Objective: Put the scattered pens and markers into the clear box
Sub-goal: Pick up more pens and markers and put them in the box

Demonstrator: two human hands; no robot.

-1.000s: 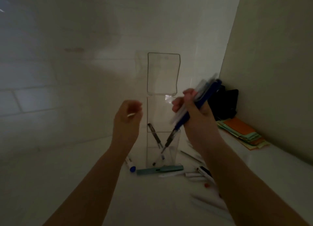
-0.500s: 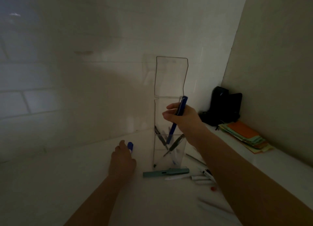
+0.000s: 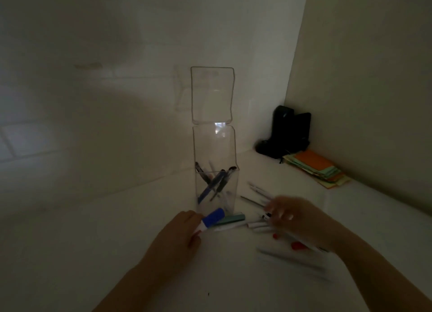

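Note:
A tall clear box stands upright on the white table with its lid flipped up. Several pens lean crossed inside its lower part. My left hand is closed around a white marker with a blue cap, just in front of the box's base. A teal pen lies flat by the box. My right hand hovers blurred, fingers spread, over the loose white pens to the right of the box; I cannot see anything held in it.
More pens lie scattered on the table: thin ones behind my right hand, white ones and a red-capped one under my forearm. A black object and a stack of coloured paper sit in the right corner.
My right hand dropped the blue pen into the box and came down to the loose pens on the right. My left hand picked up the blue-capped marker beside the box.

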